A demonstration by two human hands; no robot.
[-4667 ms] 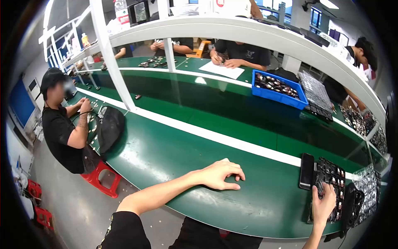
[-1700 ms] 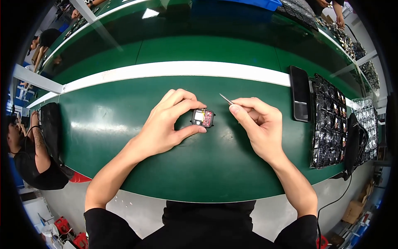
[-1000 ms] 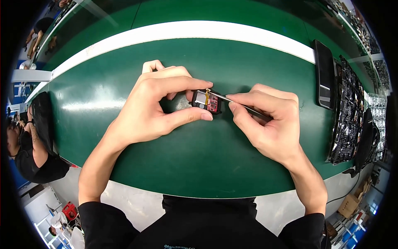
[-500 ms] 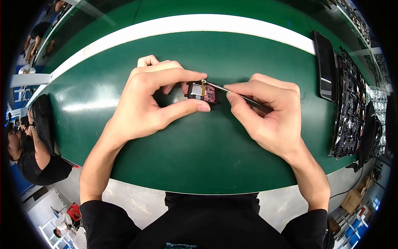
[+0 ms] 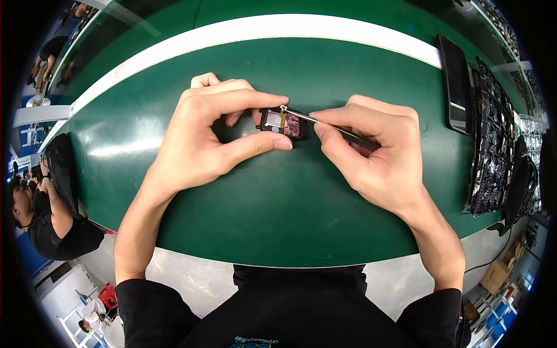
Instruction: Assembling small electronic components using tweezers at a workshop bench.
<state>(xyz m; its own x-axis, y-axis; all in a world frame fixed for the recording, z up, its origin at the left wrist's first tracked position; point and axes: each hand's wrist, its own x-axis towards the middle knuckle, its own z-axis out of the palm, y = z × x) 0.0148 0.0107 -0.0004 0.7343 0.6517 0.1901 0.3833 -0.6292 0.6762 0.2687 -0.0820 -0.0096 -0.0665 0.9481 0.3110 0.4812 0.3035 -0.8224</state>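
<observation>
L hand [image 5: 200, 139] is pinching the open watch [image 5: 282, 123] btwn thumb & index finger over the green table [image 5: 290, 214], while R hand [image 5: 380, 156], grip pressed round a thin metal tool [image 5: 302, 117], is holding its tip at the watch's upper edge.

Small light-blue lettering [image 5: 254, 341], at six o'clock on the wearer's black fabric shirt [image 5: 296, 310]; partly cropped, not legible.
</observation>
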